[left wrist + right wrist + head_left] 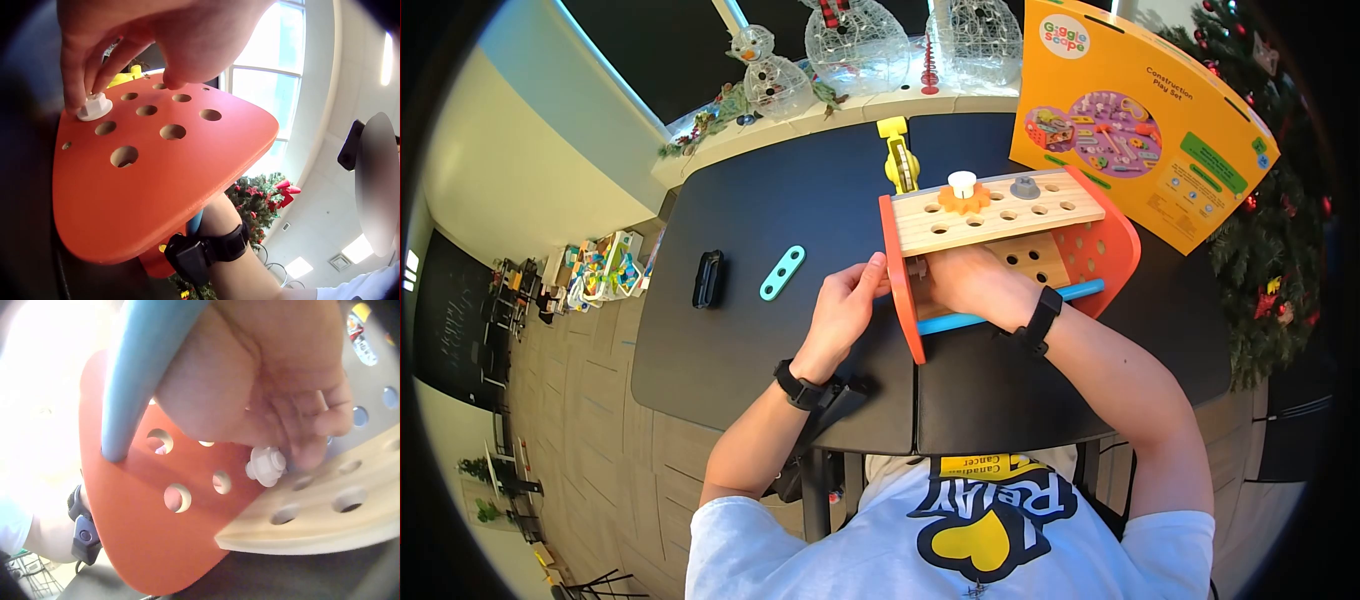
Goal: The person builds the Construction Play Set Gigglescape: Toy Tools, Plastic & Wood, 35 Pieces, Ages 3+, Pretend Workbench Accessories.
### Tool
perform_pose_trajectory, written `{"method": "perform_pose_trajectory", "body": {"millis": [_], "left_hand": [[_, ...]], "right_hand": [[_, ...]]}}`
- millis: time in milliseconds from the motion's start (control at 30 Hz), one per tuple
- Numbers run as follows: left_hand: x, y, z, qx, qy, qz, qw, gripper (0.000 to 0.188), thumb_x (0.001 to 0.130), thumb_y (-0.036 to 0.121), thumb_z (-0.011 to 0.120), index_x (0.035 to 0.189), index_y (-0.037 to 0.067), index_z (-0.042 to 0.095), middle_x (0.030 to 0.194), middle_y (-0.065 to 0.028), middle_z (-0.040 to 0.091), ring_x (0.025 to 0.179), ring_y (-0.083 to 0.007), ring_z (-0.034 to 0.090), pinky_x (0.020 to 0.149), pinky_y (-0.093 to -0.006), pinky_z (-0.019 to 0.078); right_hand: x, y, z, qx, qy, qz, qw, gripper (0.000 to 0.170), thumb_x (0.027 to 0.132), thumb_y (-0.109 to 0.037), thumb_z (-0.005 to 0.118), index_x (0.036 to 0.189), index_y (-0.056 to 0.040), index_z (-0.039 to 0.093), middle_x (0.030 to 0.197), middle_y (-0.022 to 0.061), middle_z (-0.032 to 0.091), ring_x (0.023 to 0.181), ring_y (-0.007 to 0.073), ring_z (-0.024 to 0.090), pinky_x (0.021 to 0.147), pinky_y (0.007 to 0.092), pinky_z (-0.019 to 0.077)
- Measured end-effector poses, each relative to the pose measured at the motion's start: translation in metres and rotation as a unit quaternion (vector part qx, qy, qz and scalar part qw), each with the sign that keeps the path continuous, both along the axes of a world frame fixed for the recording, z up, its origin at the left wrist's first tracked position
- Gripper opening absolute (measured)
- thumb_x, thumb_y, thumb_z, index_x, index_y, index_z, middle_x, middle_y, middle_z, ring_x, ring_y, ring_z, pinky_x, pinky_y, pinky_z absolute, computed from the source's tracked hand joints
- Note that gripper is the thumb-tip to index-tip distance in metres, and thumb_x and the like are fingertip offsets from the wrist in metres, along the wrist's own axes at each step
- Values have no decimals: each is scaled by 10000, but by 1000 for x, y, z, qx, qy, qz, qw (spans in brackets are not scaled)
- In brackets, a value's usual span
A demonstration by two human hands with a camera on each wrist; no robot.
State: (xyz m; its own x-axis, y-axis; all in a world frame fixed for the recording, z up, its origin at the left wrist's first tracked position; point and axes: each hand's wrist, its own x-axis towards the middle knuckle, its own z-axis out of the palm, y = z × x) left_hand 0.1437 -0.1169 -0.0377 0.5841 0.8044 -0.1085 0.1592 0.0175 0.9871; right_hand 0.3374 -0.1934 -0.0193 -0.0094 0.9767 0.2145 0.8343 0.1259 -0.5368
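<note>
An orange-ended wooden toy toolbox [1000,222] stands on the black table. My left hand [847,305] is outside its left end panel [181,156], where bent fingers hold a white hexagonal bolt head [95,107] against a hole; the thumb rests apart, on the panel. My right hand [975,283] reaches inside, under the top board and past the blue rod [140,375]. Its curled fingers pinch a white plastic nut [267,466] on the panel's inner face; part of the grip is hidden. On the top board sit an orange gear [966,203] with a white bolt [962,182] and a grey piece [1025,187].
A teal strip with holes [783,273] and a black object [709,279] lie on the table at left. Behind the toolbox is a yellow toy piece [898,158]. A large yellow box [1140,120] stands at the back right, beside a decorated tree [1270,200].
</note>
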Motion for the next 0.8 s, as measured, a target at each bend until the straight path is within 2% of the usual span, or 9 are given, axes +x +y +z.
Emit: {"method": "perform_pose_trajectory", "body": {"millis": [100,200,300,500,600,700,800], "left_hand": [[0,0,0,1,0,-1,1000,593,1091,453,539,1224,-105,691,1119,-177,754,1103,-226,710,1007,-333,494],[-1,1,-1,1,5,-3,1000,590,1092,449,538,1222,-105,691,1124,-181,755,1110,-226,709,1010,-332,492],[0,0,-1,2,1,-1,1000,588,1093,446,538,1225,-107,688,1135,-187,753,1124,-228,707,1013,-330,491],[0,-1,1,-2,-3,-4,1000,589,1093,444,537,1232,-110,683,1146,-192,751,1134,-234,706,1020,-332,490],[1,-1,1,3,0,0,1000,588,1094,443,536,1230,-110,684,1137,-191,753,1129,-232,708,1020,-332,491],[0,0,-1,0,-3,-3,1000,589,1093,445,536,1228,-109,685,1128,-190,756,1125,-226,707,1019,-329,491],[1,0,-2,1,-5,-3,1000,590,1093,446,536,1225,-108,687,1125,-189,757,1120,-222,707,1018,-326,491]], "right_hand": [[1,-5,8,9,-8,10,1000,317,859,-34,670,1169,27,651,1061,274,698,982,447,682,863,487,563],[7,-2,-7,39,9,20,999,298,861,-31,672,1152,30,648,1042,265,698,973,442,681,851,486,563],[7,-1,-10,66,63,32,995,268,870,-32,666,1129,31,646,1020,254,696,967,438,679,841,488,558],[4,3,-11,-17,16,7,1000,274,880,-38,656,1146,26,651,1036,255,697,973,434,678,847,484,555],[-1,-2,3,-15,14,-1,1000,254,879,-37,651,1124,28,658,1022,252,701,966,427,682,843,480,556],[1,-2,3,-11,75,5,997,218,876,-34,650,1085,30,658,984,237,700,938,412,687,825,473,557],[5,0,1,-22,63,14,998,193,879,-39,654,1060,29,656,956,221,697,909,400,687,805,466,557]]}}
